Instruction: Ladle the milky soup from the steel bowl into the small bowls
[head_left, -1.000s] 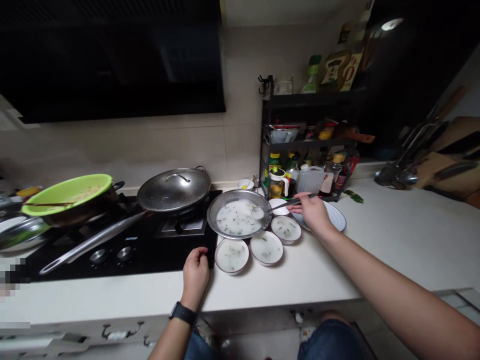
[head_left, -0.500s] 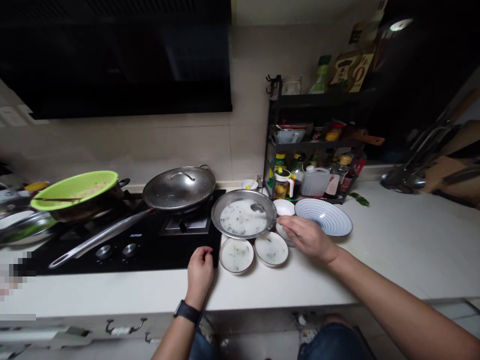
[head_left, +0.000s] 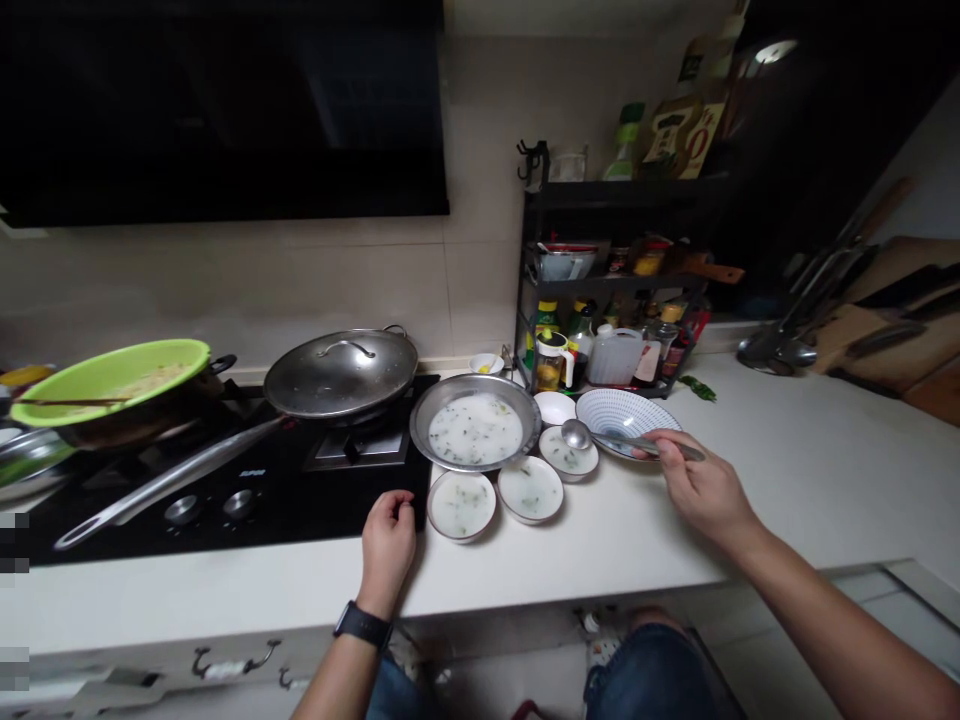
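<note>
My right hand (head_left: 709,490) grips the handle of a metal soup ladle (head_left: 576,434), whose head hangs over a small bowl of pale soup (head_left: 568,462) with dark green bits. Two more filled bowls, the left one (head_left: 462,506) and the middle one (head_left: 530,490), stand in front of a wide metal basin (head_left: 421,425) holding the same soup. Beside the hob edge my left hand (head_left: 390,535) rests with curled fingers, nothing visible in it. Behind the ladle lie a blue-patterned bowl (head_left: 628,412) and a small white bowl (head_left: 556,407).
A lidded wok (head_left: 341,375) sits on the black hob (head_left: 247,480), its long handle pointing front left. Farther left, a green colander (head_left: 112,380) rests on a pot. A seasoning rack (head_left: 615,285) stands against the wall; utensils and knives are at the far right.
My right hand has moved right and drawn back with the ladle, which has left the metal basin and now hangs over the right soup bowl. My left hand stays by the hob.
</note>
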